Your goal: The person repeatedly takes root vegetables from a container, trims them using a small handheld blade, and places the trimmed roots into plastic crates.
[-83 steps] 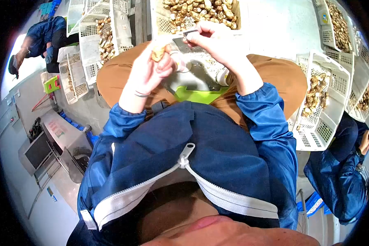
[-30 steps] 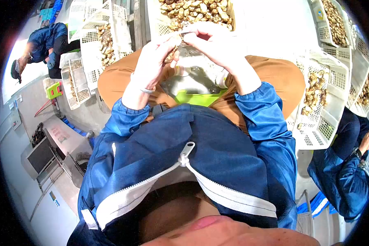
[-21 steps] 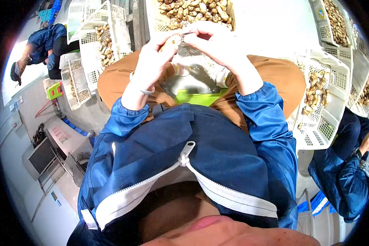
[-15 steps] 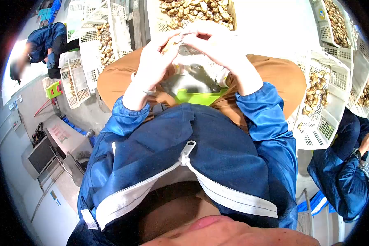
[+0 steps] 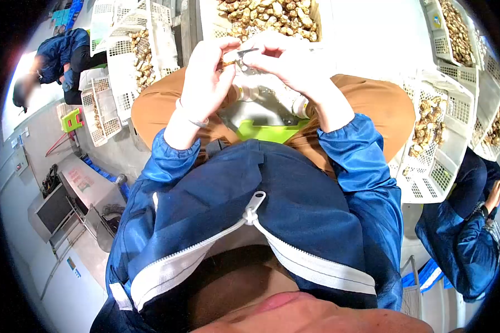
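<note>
Above my lap, my left hand (image 5: pixel 206 72) grips a small brown-and-cream, mushroom-like piece (image 5: pixel 229 58) between thumb and fingers. Opposite it, my right hand (image 5: pixel 286 62) pinches a small knife with a short dark blade (image 5: pixel 248 51), whose tip points at the piece. The fingers hide much of both. Just beyond the hands stands a pale crate (image 5: pixel 221 34) heaped with similar lumpy brown pieces (image 5: pixel 266 18). Below the hands, between my knees, are a shiny wet-looking surface and a lime-green edge (image 5: pixel 266 132).
White perforated crates (image 5: pixel 453 105) with brown pieces stand at my right. More crates (image 5: pixel 122 55) are at my left. A co-worker in blue (image 5: pixel 64 53) sits at far left, another (image 5: pixel 461 238) at lower right. A grey cart (image 5: pixel 89 183) stands at left.
My hands have drawn slightly apart and the right fingers have shifted, so the dark blade and the piece now show between them. The co-workers have barely moved.
</note>
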`<action>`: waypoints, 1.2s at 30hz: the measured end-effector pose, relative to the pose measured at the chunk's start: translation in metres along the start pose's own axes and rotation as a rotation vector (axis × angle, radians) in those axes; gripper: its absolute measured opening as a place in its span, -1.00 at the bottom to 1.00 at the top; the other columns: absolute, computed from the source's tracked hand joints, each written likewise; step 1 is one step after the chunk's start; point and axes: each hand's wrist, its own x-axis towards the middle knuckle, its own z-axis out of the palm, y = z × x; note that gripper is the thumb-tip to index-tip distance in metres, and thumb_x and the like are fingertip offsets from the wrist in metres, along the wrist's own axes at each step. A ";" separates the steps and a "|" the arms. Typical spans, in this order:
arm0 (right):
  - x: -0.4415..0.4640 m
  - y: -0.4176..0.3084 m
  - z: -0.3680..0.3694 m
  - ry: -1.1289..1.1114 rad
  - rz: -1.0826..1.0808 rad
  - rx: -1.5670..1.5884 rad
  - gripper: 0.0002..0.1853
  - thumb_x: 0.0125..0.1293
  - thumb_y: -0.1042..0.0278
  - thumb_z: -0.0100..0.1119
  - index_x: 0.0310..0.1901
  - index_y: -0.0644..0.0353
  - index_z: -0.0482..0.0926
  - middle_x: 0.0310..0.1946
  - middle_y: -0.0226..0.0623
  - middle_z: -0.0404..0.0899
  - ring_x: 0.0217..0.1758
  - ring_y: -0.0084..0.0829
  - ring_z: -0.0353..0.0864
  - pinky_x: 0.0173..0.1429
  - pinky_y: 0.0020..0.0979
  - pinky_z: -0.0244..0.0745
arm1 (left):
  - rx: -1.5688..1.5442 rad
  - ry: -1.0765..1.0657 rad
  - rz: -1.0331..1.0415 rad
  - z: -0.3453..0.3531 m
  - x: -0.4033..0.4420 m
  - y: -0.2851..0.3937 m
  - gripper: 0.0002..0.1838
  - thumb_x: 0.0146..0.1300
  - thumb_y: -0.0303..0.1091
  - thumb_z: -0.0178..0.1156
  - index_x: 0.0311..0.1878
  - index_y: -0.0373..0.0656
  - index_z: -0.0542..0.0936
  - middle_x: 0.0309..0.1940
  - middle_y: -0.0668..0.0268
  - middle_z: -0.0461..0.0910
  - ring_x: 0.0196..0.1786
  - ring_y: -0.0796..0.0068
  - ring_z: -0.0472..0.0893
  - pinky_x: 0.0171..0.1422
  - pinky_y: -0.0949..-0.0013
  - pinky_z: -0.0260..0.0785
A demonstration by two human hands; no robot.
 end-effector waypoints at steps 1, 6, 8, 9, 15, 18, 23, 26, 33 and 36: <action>-0.001 0.000 0.001 -0.002 -0.015 0.015 -0.82 0.30 0.30 0.29 -0.21 0.23 0.71 -0.40 -0.49 0.66 -0.31 -0.69 0.57 -0.20 -0.59 0.46 | 0.071 0.010 0.076 0.000 0.000 -0.001 -0.60 0.12 -0.59 0.19 0.08 -0.21 0.53 -0.11 0.18 0.57 -0.05 0.17 0.55 0.09 0.24 0.42; -0.003 -0.010 -0.007 0.007 0.145 -0.009 -0.89 0.29 0.36 0.29 -0.28 0.22 0.68 -0.37 -0.43 0.66 -0.29 -0.66 0.60 -0.15 -0.56 0.51 | -0.647 -0.005 -0.371 0.008 -0.006 0.000 -0.68 0.29 -0.50 0.21 0.09 -0.25 0.45 -0.16 0.33 0.55 -0.10 0.58 0.54 0.06 0.49 0.42; -0.004 -0.004 -0.003 0.000 0.053 0.036 -0.89 0.28 0.38 0.30 -0.29 0.25 0.67 -0.33 -0.41 0.65 -0.27 -0.65 0.60 -0.13 -0.53 0.53 | -0.900 -0.067 -0.523 0.003 -0.006 -0.009 -0.69 0.30 -0.50 0.20 0.09 -0.25 0.45 -0.17 0.34 0.55 -0.11 0.60 0.54 0.04 0.51 0.42; -0.004 -0.001 -0.002 -0.001 0.008 0.058 -0.89 0.28 0.39 0.31 -0.30 0.26 0.66 -0.31 -0.41 0.65 -0.26 -0.64 0.60 -0.12 -0.52 0.53 | -1.027 -0.100 -0.600 0.002 -0.006 -0.012 -0.69 0.30 -0.50 0.20 0.09 -0.26 0.45 -0.17 0.34 0.55 -0.11 0.60 0.54 0.03 0.52 0.42; 0.002 0.001 -0.004 -0.060 -0.139 -0.120 -0.86 0.30 0.40 0.30 -0.28 0.31 0.65 -0.26 -0.34 0.65 -0.17 -0.63 0.61 -0.08 -0.55 0.53 | -1.219 -0.099 -0.733 0.007 -0.004 -0.009 -0.81 0.36 -0.43 0.16 -0.02 -0.28 0.51 -0.35 0.32 0.55 -0.38 0.59 0.51 -0.26 0.57 0.40; 0.001 -0.002 -0.008 -0.044 0.002 -0.044 -0.86 0.30 0.39 0.29 -0.28 0.30 0.64 -0.25 -0.33 0.65 -0.18 -0.63 0.61 -0.09 -0.55 0.53 | -1.361 -0.160 -0.800 0.006 -0.007 -0.014 -0.80 0.39 -0.38 0.13 -0.04 -0.29 0.52 -0.34 0.31 0.55 -0.37 0.58 0.51 -0.27 0.53 0.41; 0.003 0.011 -0.002 -0.027 -0.407 -0.355 -0.84 0.22 0.36 0.31 -0.22 0.24 0.66 -0.38 -0.34 0.62 -0.32 -0.50 0.58 -0.18 -0.42 0.51 | -1.353 -0.202 -0.839 0.005 -0.010 -0.017 -0.74 0.44 -0.26 0.06 -0.01 -0.26 0.52 -0.31 0.33 0.56 -0.35 0.60 0.51 -0.28 0.50 0.39; -0.002 0.003 -0.003 -0.006 -0.078 -0.295 -0.82 0.22 0.31 0.29 -0.28 0.26 0.64 -0.45 -0.30 0.58 -0.38 -0.41 0.56 -0.21 -0.38 0.50 | -1.231 -0.235 -0.836 -0.003 -0.017 -0.017 -0.72 0.43 -0.26 0.06 0.01 -0.28 0.54 -0.32 0.34 0.57 -0.37 0.63 0.50 -0.31 0.54 0.37; -0.001 0.028 -0.020 -0.110 -0.074 -0.925 -0.72 0.26 0.21 0.15 -0.41 0.29 0.52 -0.45 -0.04 0.54 -0.34 -0.03 0.57 -0.22 -0.15 0.45 | -0.274 0.231 -0.734 -0.110 -0.056 -0.189 -0.61 0.29 -0.32 0.20 0.15 -0.25 0.55 -0.11 0.16 0.67 -0.19 0.41 0.65 -0.08 0.42 0.48; -0.009 0.025 -0.012 -0.179 -0.113 -0.939 -0.70 0.29 0.16 0.07 -0.42 0.26 0.50 -0.46 -0.03 0.53 -0.33 -0.01 0.57 -0.21 -0.10 0.44 | 0.844 -0.027 -0.392 -0.125 -0.033 -0.223 -0.38 0.12 -0.24 0.33 0.26 -0.26 0.49 0.10 -0.05 0.58 0.18 0.00 0.54 0.27 0.13 0.39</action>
